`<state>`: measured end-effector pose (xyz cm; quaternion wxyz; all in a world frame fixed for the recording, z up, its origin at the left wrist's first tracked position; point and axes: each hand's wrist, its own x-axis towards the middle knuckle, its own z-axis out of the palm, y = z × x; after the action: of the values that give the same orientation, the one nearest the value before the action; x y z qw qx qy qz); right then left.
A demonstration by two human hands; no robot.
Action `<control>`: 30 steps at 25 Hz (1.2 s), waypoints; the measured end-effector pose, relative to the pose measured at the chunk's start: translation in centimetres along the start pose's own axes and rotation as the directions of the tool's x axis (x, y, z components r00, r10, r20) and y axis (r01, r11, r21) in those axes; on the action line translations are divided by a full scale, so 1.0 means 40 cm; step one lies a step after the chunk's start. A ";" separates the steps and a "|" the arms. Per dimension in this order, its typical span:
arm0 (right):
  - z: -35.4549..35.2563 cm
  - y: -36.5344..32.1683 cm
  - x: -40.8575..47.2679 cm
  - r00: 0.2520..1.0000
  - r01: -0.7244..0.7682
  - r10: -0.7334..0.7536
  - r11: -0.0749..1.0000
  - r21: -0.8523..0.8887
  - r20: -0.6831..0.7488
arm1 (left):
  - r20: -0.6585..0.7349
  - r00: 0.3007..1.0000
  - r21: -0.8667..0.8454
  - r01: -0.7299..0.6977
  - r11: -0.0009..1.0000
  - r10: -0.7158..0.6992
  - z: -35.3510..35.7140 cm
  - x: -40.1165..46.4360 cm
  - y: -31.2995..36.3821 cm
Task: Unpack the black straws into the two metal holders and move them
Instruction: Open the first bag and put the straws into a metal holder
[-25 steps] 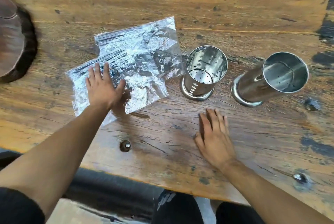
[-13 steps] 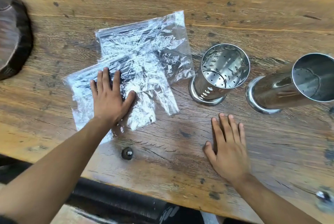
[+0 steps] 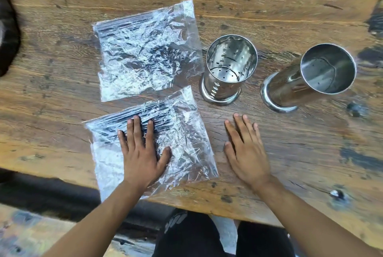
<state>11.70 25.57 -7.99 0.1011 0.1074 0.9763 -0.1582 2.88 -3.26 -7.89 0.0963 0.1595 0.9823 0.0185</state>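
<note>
The left hand [image 3: 141,153] lies flat, fingers [image 3: 133,130] spread, on the near clear crinkled plastic bag [image 3: 186,142] of black straws [image 3: 116,124], whose long axis runs about 8 to 2 o'clock. The right hand [image 3: 246,155] rests open on the wooden tabletop [image 3: 290,8] just beside it at 3 o'clock, holding nothing. The nearer perforated steel holder [image 3: 226,72] stands at 12 o'clock from the right hand, which looks better placed to reach it.

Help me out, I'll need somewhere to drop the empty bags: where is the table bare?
Bare wood runs along the far edge beyond the far bag and both metal holders, and right of the right hand. It is crowded around the near bag under the left hand.
</note>
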 end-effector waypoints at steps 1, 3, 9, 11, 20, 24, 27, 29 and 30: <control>-0.003 0.018 -0.004 1.000 -0.007 0.007 1.000 -0.004 0.002 | 0.003 1.000 -0.001 -0.022 1.000 0.022 0.002 -0.012 0.019; -0.014 0.063 -0.023 0.998 -0.058 0.058 0.998 -0.010 0.002 | 0.004 0.998 0.004 -0.070 0.998 0.070 0.005 -0.036 0.060; -0.043 0.176 -0.117 0.975 -0.217 0.218 0.976 0.012 -0.036 | 0.022 0.974 -0.002 -0.226 0.974 0.226 0.020 -0.101 0.219; -0.047 0.188 -0.139 0.965 -0.256 0.258 0.966 0.043 -0.054 | 0.022 0.967 0.001 -0.255 0.967 0.255 0.023 -0.113 0.261; -0.085 0.150 -0.135 0.872 -0.367 0.455 0.852 0.373 -0.179 | -0.075 0.974 -0.056 -0.218 0.974 0.213 -0.030 -0.057 0.308; -0.103 0.065 -0.119 0.882 -0.405 0.462 0.843 0.353 -0.092 | 0.038 0.967 0.014 -0.254 0.967 0.253 -0.034 0.003 0.308; -0.096 0.038 -0.108 0.894 -0.431 0.446 0.832 0.349 0.041 | 0.116 0.948 0.083 -0.306 0.948 0.296 -0.014 0.021 0.313; -0.093 0.042 -0.096 0.886 -0.445 0.463 0.827 0.343 0.033 | 0.118 0.949 0.102 -0.304 0.947 0.292 -0.003 0.024 0.310; -0.094 0.046 -0.089 0.884 -0.448 0.467 0.830 0.332 0.026 | 0.112 0.950 0.101 -0.302 0.948 0.291 0.000 0.023 0.309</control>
<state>14.93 27.88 -4.18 0.0892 0.3577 0.8842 -0.2868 5.85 8.75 -7.25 0.1299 0.3113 0.9408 -0.0322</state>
